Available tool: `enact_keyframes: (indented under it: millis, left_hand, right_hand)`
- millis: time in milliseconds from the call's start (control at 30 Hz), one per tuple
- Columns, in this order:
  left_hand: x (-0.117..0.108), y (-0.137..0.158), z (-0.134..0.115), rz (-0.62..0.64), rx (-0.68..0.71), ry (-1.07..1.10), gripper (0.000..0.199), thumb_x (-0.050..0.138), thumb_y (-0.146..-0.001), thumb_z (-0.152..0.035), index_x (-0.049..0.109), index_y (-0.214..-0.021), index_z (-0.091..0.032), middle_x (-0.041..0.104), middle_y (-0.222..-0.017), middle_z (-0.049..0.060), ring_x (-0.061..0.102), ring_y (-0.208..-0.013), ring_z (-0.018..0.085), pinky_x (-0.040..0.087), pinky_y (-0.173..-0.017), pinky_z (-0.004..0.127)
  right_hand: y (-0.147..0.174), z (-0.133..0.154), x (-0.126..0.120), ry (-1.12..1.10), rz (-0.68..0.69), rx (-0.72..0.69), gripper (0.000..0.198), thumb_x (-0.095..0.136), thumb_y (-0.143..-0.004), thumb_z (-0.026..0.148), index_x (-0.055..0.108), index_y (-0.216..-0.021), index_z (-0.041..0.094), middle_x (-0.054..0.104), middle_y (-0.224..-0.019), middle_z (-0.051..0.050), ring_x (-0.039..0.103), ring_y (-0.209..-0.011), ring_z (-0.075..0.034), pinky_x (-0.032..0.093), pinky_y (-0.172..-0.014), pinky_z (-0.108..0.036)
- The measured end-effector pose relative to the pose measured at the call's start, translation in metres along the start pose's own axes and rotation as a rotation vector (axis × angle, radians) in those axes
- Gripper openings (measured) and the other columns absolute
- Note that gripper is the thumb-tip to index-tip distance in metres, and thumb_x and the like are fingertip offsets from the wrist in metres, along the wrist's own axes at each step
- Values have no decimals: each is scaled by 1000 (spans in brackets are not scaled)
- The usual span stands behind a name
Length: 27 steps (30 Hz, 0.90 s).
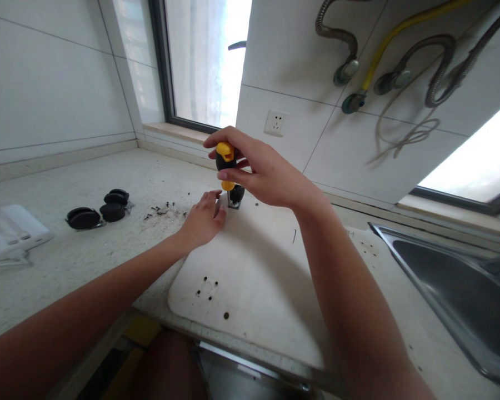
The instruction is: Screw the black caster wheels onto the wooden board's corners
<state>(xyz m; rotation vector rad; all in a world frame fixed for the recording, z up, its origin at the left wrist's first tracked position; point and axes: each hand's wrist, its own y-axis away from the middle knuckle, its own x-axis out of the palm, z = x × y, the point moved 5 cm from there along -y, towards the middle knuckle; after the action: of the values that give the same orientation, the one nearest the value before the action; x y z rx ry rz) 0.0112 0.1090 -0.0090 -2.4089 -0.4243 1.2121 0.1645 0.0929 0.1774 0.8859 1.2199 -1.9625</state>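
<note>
My right hand (260, 166) grips a yellow-and-black screwdriver (226, 161) from above, held upright. Its shaft points down at the metal plate of a black caster wheel (237, 193), which sits at the far left corner of a white board (258, 266). The exact contact of the tip is too small to tell. My left hand (204, 219) is closed at that same corner, thumb on the board's edge beside the plate, fingers curled along its side. Groups of screw holes mark the board's near left part.
Several loose black caster wheels (83, 218) lie on the counter to the left, near scattered screws and debris (164, 211). A white device (14, 233) is at the far left. To the right is a steel sink (462, 283). Hoses (375, 61) hang on the tiled wall beside a socket (276, 123).
</note>
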Motion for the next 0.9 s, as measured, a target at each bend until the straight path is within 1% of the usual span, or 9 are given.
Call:
enact_keyframes:
  millis: [67, 200, 267, 367, 467, 533, 600, 767, 900]
  left_hand:
    - [0, 0, 0, 3, -1, -5, 51, 48, -103, -30, 56, -149, -10, 67, -147, 27, 70, -136, 42, 56, -117, 63]
    - [1, -1, 0, -6, 1, 0, 52, 48, -102, -29, 55, -150, -10, 67, -147, 26, 70, -136, 41, 56, -118, 63]
    - [1, -1, 0, -8, 5, 3, 53, 48, -102, -30, 55, -150, -9, 67, -148, 26, 69, -137, 42, 55, -119, 63]
    - [1, 0, 0, -6, 6, 3, 52, 47, -103, -30, 56, -149, -8, 67, -147, 28, 69, -136, 43, 56, -118, 64]
    - [0, 0, -1, -8, -4, 1, 49, 47, -103, -31, 57, -147, -10, 68, -145, 27, 71, -134, 42, 57, -116, 63]
    - [0, 0, -2, -9, -12, -2, 47, 48, -103, -31, 58, -146, -12, 68, -145, 26, 70, -135, 42, 56, -117, 62]
    - [-1, 0, -1, -8, -25, -6, 47, 49, -103, -31, 58, -145, -12, 68, -144, 26, 70, -136, 42, 56, -117, 62]
    - [1, 1, -1, -14, -23, -5, 48, 50, -102, -31, 58, -145, -12, 69, -141, 26, 71, -133, 42, 56, -116, 62]
    - [-5, -1, -6, -24, 19, -25, 50, 48, -103, -33, 58, -147, -12, 69, -144, 25, 72, -131, 40, 57, -114, 59]
  right_hand:
    - [-1, -5, -2, 2, -30, 24, 34, 69, -100, 23, 64, -132, 30, 73, -134, -4, 67, -118, -23, 56, -104, -40]
    - [-4, -12, 0, 83, -184, 128, 34, 82, -95, 35, 64, -122, 29, 75, -114, -4, 66, -104, -26, 56, -99, -45]
    - [-5, -12, 2, 80, -207, 140, 33, 82, -95, 35, 63, -120, 29, 75, -112, -4, 66, -104, -26, 56, -99, -45]
    - [-5, -7, 5, -58, -112, 60, 28, 72, -99, 25, 62, -125, 27, 74, -127, -6, 68, -117, -23, 56, -103, -40]
    - [-2, -8, 6, -233, 27, 17, 38, 65, -100, 20, 61, -137, 27, 69, -145, -7, 67, -132, -21, 57, -104, -35]
    - [-2, -13, 5, -306, 63, 26, 41, 67, -99, 21, 61, -140, 26, 70, -142, -7, 67, -132, -21, 58, -102, -34]
    - [-3, -18, 4, -337, 52, 34, 41, 71, -97, 22, 62, -137, 24, 73, -133, -7, 70, -125, -21, 59, -100, -35]
    - [-6, -22, 4, -167, -83, 92, 45, 88, -88, 33, 64, -125, 26, 73, -114, -3, 68, -105, -21, 59, -92, -38]
    - [-5, -14, 3, -22, -165, 92, 34, 88, -88, 31, 66, -114, 26, 72, -106, -2, 65, -99, -22, 56, -90, -40]
